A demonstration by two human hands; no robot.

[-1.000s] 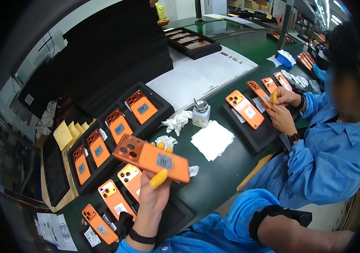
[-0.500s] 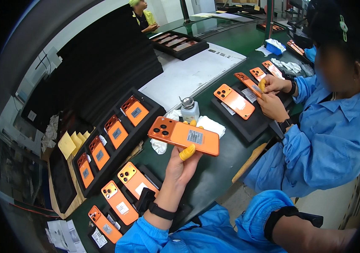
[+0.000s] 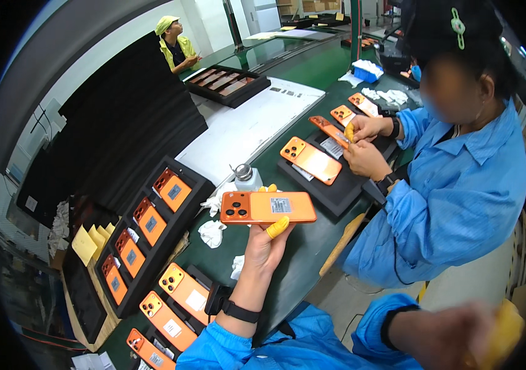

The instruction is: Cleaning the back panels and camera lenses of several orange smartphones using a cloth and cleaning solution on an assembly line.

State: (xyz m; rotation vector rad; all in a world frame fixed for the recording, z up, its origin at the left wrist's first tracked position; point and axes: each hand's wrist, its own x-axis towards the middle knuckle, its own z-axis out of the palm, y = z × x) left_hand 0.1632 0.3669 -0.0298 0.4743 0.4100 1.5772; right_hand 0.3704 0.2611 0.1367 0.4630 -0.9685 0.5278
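My left hand [image 3: 266, 246], with yellow finger cots, grips an orange smartphone [image 3: 253, 208] by its long edges, over the green table. The phone's back faces up, showing a three-lens camera block at the left end and a grey label. At the lower right, away from the table, my right hand [image 3: 454, 333] is smeared by motion. Yellow shows at its fingertips, but I cannot make out whether it holds anything. Nearest the held phone are a pump bottle [image 3: 248, 179] with a metal top and crumpled white cloths [image 3: 212, 233].
A black tray [image 3: 198, 184] of orange phones stands at left; more phones [image 3: 168, 325] lie nearer me. Beside me at right, a co-worker in blue [image 3: 448, 191] handles a phone over another tray [image 3: 330, 200]. A white board [image 3: 238, 132] and a further tray [image 3: 229, 86] lie beyond.
My view has shifted, so the surroundings sit further left. My right hand has come into view at the lower right. The held phone has turned slightly and now lies nearly level across the view.
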